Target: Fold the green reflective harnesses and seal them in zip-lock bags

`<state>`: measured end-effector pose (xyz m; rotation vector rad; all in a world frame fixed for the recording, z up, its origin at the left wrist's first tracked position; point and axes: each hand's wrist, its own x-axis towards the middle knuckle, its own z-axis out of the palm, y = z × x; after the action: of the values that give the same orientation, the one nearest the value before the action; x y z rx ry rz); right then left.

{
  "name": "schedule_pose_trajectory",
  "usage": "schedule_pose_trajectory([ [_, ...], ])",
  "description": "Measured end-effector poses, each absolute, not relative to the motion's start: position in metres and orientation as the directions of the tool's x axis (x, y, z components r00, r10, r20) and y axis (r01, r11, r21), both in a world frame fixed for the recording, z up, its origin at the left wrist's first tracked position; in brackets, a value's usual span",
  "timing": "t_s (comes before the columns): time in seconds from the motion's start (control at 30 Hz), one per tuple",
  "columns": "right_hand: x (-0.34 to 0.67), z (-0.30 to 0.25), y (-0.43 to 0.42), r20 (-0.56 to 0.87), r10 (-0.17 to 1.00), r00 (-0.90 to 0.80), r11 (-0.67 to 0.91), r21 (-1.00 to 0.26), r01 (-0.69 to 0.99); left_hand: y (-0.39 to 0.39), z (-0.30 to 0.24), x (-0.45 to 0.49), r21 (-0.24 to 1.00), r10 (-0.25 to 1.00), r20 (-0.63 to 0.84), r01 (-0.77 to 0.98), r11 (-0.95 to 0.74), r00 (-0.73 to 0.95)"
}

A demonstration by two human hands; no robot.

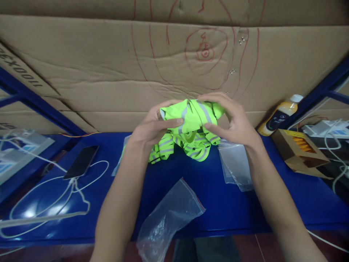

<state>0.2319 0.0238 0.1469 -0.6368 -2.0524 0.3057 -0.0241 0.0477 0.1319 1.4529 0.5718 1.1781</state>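
Between my two hands, raised above the blue table, is a bundle of neon-yellow reflective straps (191,116) with grey stripes, bunched up like a strap vest. My left hand (155,125) grips its left side, thumb across the front. On the right side my right hand (231,116) holds it between thumb and fingers. More of the same neon strapping (196,149) lies heaped below on the table; whether it joins the held bundle I cannot tell. A clear zip bag (171,214) lies at the table's front edge, partly hanging over. Other clear bags (236,163) lie beside my right forearm.
A phone (81,162) with white cables lies on the left of the blue table (207,182). To the right stand an open cardboard box (300,153) and a tilted drink bottle (280,114). Behind rises a cardboard sheet (95,62) with red circles drawn on it.
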Motion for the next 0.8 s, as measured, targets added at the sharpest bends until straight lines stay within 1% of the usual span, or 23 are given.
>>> schedule_pose_trajectory([
  [0.07,0.232,0.149,0.022,0.695,0.637,-0.334,0.77,-0.591,0.24,0.05,0.131,-0.029,0.913,0.837,0.402,-0.227,-0.338,0.37],
  [0.13,0.231,0.148,0.022,0.643,0.72,-0.26,0.687,-0.712,0.144,0.053,0.128,-0.033,0.891,0.816,0.454,-0.184,-0.415,0.358],
  [0.23,0.229,0.145,0.025,0.575,0.792,-0.207,0.592,-0.806,0.026,0.055,0.126,-0.036,0.86,0.789,0.505,-0.126,-0.495,0.35],
  [0.3,0.229,0.143,0.026,0.559,0.802,-0.209,0.575,-0.818,0.017,0.054,0.128,-0.036,0.836,0.763,0.532,-0.082,-0.543,0.366],
  [0.37,0.229,0.142,0.027,0.575,0.779,-0.251,0.609,-0.789,0.084,0.051,0.133,-0.036,0.791,0.719,0.554,0.004,-0.612,0.42],
  [0.5,0.228,0.139,0.031,0.647,0.699,-0.305,0.715,-0.623,0.317,0.04,0.146,-0.035,0.644,0.623,0.576,0.175,-0.745,0.529],
  [0.57,0.228,0.137,0.033,0.647,0.677,-0.352,0.736,-0.589,0.332,0.035,0.149,-0.034,0.594,0.596,0.576,0.214,-0.775,0.56],
  [0.67,0.231,0.135,0.037,0.576,0.666,-0.475,0.725,-0.65,0.229,0.031,0.149,-0.031,0.532,0.563,0.552,0.26,-0.806,0.615],
  [0.7,0.232,0.135,0.037,0.555,0.675,-0.487,0.706,-0.677,0.207,0.031,0.148,-0.029,0.499,0.551,0.574,0.274,-0.822,0.606],
  [0.73,0.234,0.135,0.036,0.542,0.69,-0.48,0.687,-0.699,0.198,0.03,0.148,-0.026,0.465,0.542,0.619,0.29,-0.836,0.569],
  [0.8,0.235,0.137,0.033,0.539,0.717,-0.443,0.665,-0.72,0.201,0.03,0.146,-0.021,0.424,0.522,0.732,0.306,-0.852,0.437],
])
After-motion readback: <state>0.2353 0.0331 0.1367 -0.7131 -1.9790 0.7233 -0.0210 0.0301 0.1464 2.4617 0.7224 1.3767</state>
